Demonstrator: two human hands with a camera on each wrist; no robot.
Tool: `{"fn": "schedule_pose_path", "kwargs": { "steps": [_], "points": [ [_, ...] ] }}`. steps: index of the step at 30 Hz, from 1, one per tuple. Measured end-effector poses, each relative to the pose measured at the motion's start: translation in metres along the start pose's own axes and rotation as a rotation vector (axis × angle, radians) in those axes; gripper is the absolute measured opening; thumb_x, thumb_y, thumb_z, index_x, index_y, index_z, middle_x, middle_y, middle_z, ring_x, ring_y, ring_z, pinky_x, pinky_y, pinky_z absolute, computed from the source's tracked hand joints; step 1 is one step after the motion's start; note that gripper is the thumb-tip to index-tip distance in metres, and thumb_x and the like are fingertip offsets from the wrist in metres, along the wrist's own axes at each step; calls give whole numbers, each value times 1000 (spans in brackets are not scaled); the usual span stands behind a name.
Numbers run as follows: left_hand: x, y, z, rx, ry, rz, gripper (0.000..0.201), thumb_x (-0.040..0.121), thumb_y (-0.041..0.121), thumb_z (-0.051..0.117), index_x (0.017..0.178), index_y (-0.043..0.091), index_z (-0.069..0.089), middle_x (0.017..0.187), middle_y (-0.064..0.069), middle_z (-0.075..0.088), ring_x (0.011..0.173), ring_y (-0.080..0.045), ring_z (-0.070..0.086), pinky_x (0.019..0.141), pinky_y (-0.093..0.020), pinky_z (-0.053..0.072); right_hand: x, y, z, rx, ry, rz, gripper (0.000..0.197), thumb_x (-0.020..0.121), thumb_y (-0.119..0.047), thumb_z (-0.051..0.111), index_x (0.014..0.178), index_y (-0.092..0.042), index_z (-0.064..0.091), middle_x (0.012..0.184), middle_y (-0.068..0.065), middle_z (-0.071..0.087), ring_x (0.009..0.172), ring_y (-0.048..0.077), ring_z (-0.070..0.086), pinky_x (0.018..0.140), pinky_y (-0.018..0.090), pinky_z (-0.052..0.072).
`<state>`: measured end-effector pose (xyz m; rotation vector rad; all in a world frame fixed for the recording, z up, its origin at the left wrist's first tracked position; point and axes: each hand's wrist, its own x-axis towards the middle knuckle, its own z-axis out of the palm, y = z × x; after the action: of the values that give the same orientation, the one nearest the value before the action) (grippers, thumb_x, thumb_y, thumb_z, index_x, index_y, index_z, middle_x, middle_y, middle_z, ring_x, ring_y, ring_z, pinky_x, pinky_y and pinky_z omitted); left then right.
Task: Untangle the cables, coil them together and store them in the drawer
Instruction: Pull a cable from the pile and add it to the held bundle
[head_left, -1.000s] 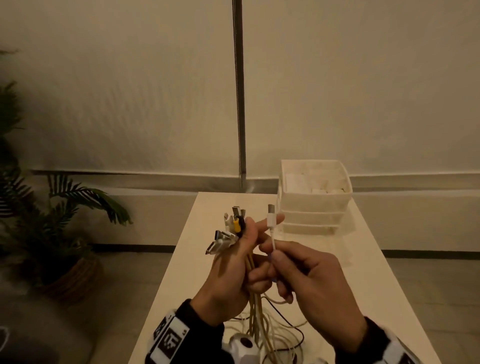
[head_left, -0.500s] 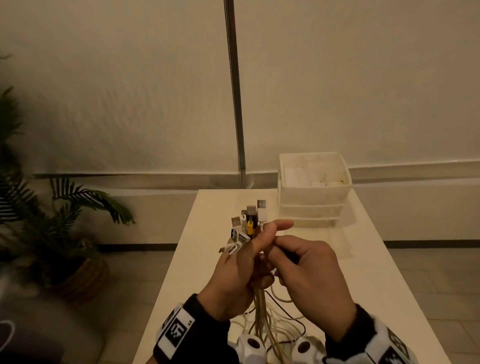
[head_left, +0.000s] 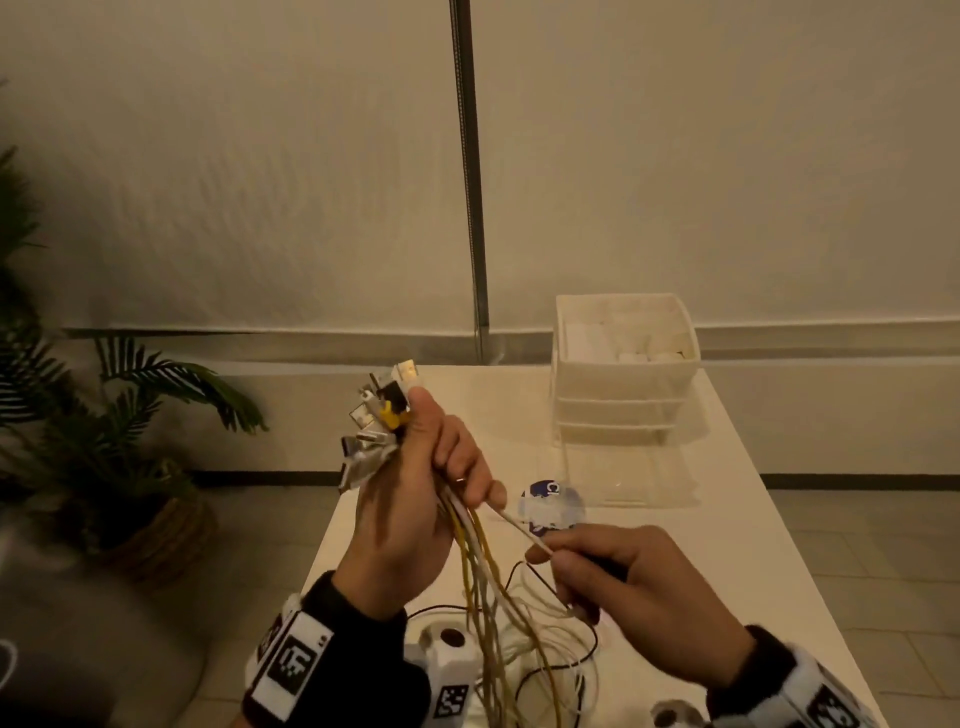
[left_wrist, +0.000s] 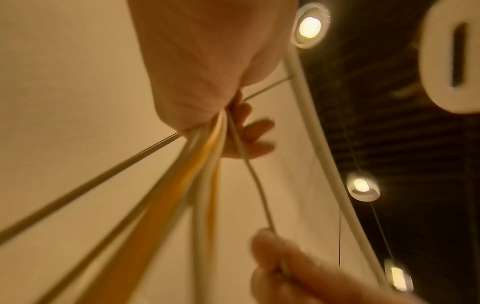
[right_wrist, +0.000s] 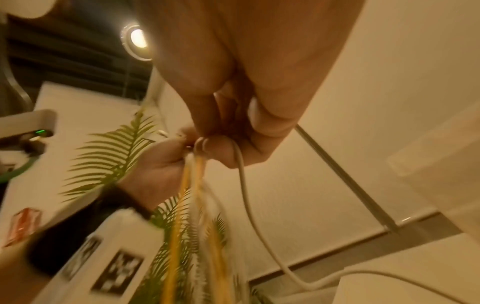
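Note:
My left hand (head_left: 415, 483) grips a bundle of white, yellow and dark cables (head_left: 483, 582) just below their plugs (head_left: 382, 415), which fan out above the fist. The strands hang down to the white table (head_left: 727, 545) in loose loops. One white cable (head_left: 519, 525) runs taut from that fist to my right hand (head_left: 608, 577), which pinches it lower and to the right. The left wrist view shows the bundle (left_wrist: 205, 160) leaving the fist and the single white cable (left_wrist: 255, 181). The right wrist view shows the pinched cable (right_wrist: 245, 195). A white drawer unit (head_left: 623, 384) stands at the table's far right.
A clear drawer (head_left: 628, 478) lies pulled out in front of the unit. A small blue-and-white round thing (head_left: 550, 506) sits on the table behind my right hand. A potted palm (head_left: 119, 415) stands on the floor at the left. A dark pole (head_left: 470, 182) runs up the wall.
My right hand has slid down and to the right along one white cable, away from the plugs. The left hand has lifted and tilted the plug bundle leftward.

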<state>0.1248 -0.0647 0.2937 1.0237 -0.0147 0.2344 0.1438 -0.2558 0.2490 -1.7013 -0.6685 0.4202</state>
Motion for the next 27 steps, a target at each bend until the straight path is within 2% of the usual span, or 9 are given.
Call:
{"fn": "schedule_pose_path", "kwargs": {
  "steps": [2, 6, 9, 12, 14, 17, 21, 24, 27],
  "points": [
    [-3, 7, 3, 23, -47, 10, 52, 99, 48, 32, 57, 18, 35, 55, 2, 26, 43, -9, 25, 41, -22, 31, 7, -5, -12, -58, -75, 10, 19, 93, -11, 59, 86, -20, 74, 60, -3, 61, 56, 10, 55, 58, 24, 47],
    [0, 46, -7, -25, 59, 183, 49, 96, 52, 32, 57, 23, 25, 50, 9, 21, 44, -9, 7, 38, -22, 10, 18, 2, -34, -186, -273, 104, 27, 94, -26, 56, 68, -19, 60, 61, -7, 60, 58, 10, 58, 62, 24, 47],
    [-1, 73, -25, 85, 95, 203, 51, 95, 54, 35, 57, 22, 23, 48, 9, 21, 42, -9, 6, 37, -21, 8, 13, 22, -46, -87, -161, 162, 33, 92, -29, 53, 61, -19, 53, 57, -4, 52, 52, 13, 48, 57, 27, 40],
    [-13, 50, -33, 556, -62, 118, 40, 90, 55, 52, 62, 28, 41, 49, 7, 39, 38, -5, 31, 37, -18, 27, 13, 25, -45, -5, -27, 178, 38, 94, -28, 53, 56, -21, 53, 57, 3, 48, 51, 12, 41, 54, 24, 35],
    [-21, 25, -22, 926, -258, 181, 21, 85, 47, 55, 82, 26, 59, 72, 10, 66, 62, -2, 61, 55, -22, 50, 19, 16, -39, -49, -22, 136, 39, 98, -23, 50, 59, -19, 53, 58, 1, 50, 52, 11, 44, 55, 21, 38],
    [-18, -9, 1, 1083, -454, 240, 15, 84, 34, 50, 88, 29, 64, 83, 11, 66, 77, -6, 65, 66, -32, 53, 26, -9, -34, -68, -44, 50, 36, 100, -23, 46, 70, -5, 53, 64, 5, 55, 55, 17, 49, 55, 26, 42],
    [-8, -27, 5, 1088, -383, 265, 27, 90, 22, 53, 66, 36, 55, 65, 12, 56, 59, -3, 51, 54, -27, 40, 32, -29, -39, -234, 60, -23, 34, 98, -21, 50, 64, -16, 53, 53, -10, 51, 50, 8, 43, 53, 26, 37],
    [-2, -22, 4, 1008, -224, 309, 37, 97, 12, 56, 66, 33, 59, 62, 13, 57, 53, -1, 49, 49, -19, 37, 30, -28, -40, 58, 3, 43, 31, 98, -23, 49, 72, -9, 58, 55, 3, 40, 49, 16, 37, 49, 24, 38],
    [5, -8, -3, 784, 15, 318, 23, 92, 18, 58, 71, 23, 66, 55, 10, 55, 46, -2, 44, 45, -21, 35, 23, -13, -41, 317, -81, 97, 29, 94, -26, 48, 76, -7, 60, 54, 5, 42, 46, 15, 36, 47, 22, 37]
  ]
}}
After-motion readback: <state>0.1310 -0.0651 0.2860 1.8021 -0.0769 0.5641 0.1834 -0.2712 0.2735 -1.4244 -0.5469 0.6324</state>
